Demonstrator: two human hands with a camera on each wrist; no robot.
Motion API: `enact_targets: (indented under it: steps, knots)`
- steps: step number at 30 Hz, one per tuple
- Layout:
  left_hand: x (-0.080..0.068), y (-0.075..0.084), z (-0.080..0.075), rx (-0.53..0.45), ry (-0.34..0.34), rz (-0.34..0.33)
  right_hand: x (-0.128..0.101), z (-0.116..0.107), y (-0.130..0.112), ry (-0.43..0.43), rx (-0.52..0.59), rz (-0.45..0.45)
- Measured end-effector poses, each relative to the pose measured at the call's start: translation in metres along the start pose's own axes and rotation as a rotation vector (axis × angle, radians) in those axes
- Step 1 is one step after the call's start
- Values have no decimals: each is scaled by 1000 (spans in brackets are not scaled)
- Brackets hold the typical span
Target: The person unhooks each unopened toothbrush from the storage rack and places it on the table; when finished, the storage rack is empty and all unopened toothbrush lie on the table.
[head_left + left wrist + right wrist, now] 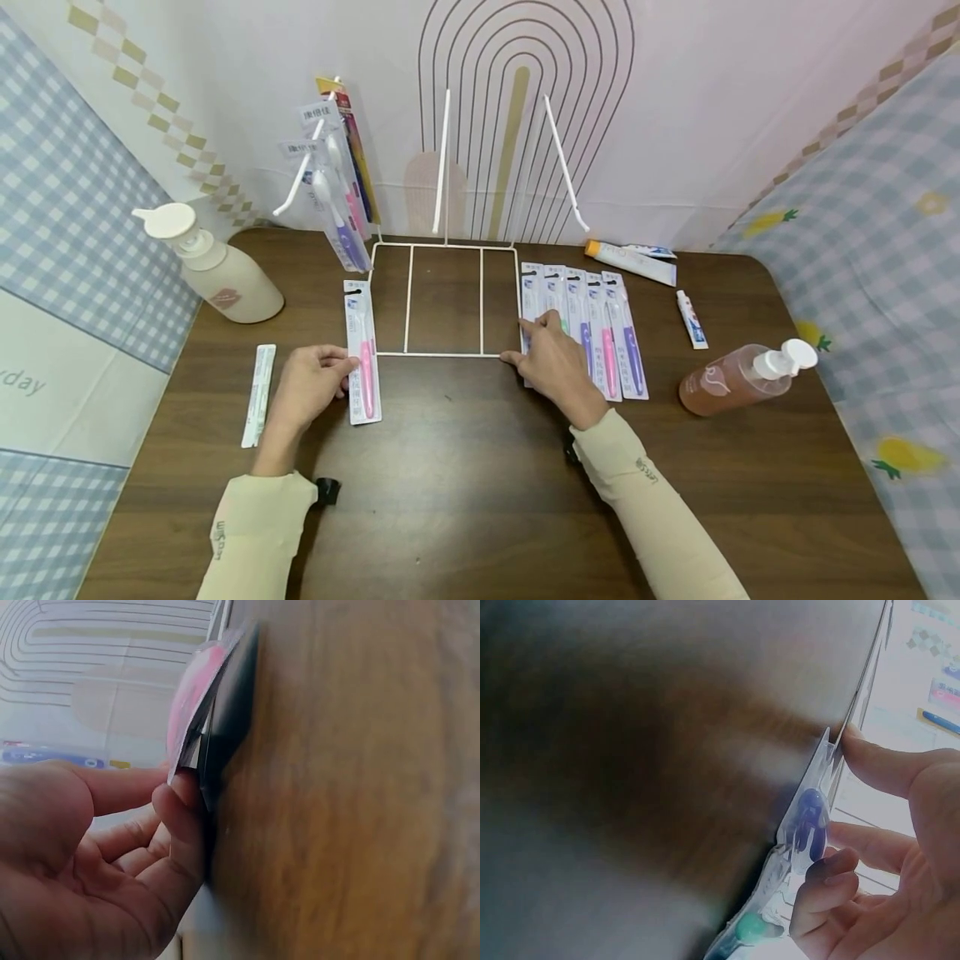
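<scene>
My left hand [309,385] pinches the edge of a packaged pink toothbrush [365,358] between thumb and fingers, at the left side of a white wire rack [438,355]. In the left wrist view its pink handle [196,686] shows, the card tilted off the dark table. My right hand [553,360] is at the rack's front right corner, fingers touching the leftmost packaged toothbrush [531,283] of a row. In the right wrist view a purple handle [811,825] is beside the fingertips, and the thumb touches near the rack wire.
Several packaged toothbrushes [347,237] hang on the rack's left hook. Pump bottles stand left [243,283] and right [720,383]. Toothpaste tubes [637,262] lie at the back right, with a small tube [692,321] nearer. A narrow packet [259,396] lies at left.
</scene>
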State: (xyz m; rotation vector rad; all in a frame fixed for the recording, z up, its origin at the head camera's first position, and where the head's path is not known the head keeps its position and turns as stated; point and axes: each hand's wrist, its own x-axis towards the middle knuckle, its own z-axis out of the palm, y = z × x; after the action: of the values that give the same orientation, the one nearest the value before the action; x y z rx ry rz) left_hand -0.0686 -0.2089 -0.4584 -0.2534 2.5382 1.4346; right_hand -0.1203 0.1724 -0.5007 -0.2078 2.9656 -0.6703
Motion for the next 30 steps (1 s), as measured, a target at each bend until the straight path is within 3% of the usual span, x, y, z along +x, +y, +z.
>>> enact_targets:
  steps: [3, 7, 10, 15, 22, 24, 30]
  knots:
    - [15, -21, 1, 39, 19, -36, -2, -4, -5, -13, -5, 8]
    - [25, -35, 0, 72, 39, -77, -6, -9, -10, -16, -15, 6]
    - [15, -22, -2, 102, 60, -100, -9, -14, -13, -9, -14, -2]
    - [13, -24, -2, 125, 91, -108, -19, -31, -36, -31, -26, 25]
    - [12, -24, -4, 144, 93, -136, -12, -18, -21, -12, -14, 6]
    - [6, -17, -6, 148, 93, -131, -7, -8, -10, 4, -25, -3]
    - [-12, 6, -12, 234, 106, -101, -8, -11, -14, 9, -20, 1]
